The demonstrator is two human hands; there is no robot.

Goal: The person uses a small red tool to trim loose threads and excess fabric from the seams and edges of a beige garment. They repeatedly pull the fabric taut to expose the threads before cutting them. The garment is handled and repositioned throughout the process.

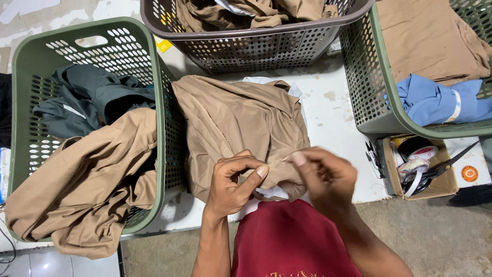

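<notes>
We are pinching a fold of the tan garment (241,120) between both hands; the left hand (233,184) is gripping the cloth with thumb and forefinger narrowed, the right hand (323,177) is blurred, seemingly nipping something fine at the same spot, so steadiness seems called for next; right of our fingers a small cardboard box (392,172) is holding tape rolls and a round orange sticker (469,173) is lying beyond it; a yellow tag (164,44) is showing up left.

open cardboard box (446,185), lower right

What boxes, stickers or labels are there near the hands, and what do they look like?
Cardboard box: right of the hands, under the green basket; open, brown, holding tape rolls and scissors.
Round sticker: on the table right of the box; orange and white.
Yellow tag: on the table between the left green basket and the top grey basket; small, partly hidden.
No screens.
</notes>
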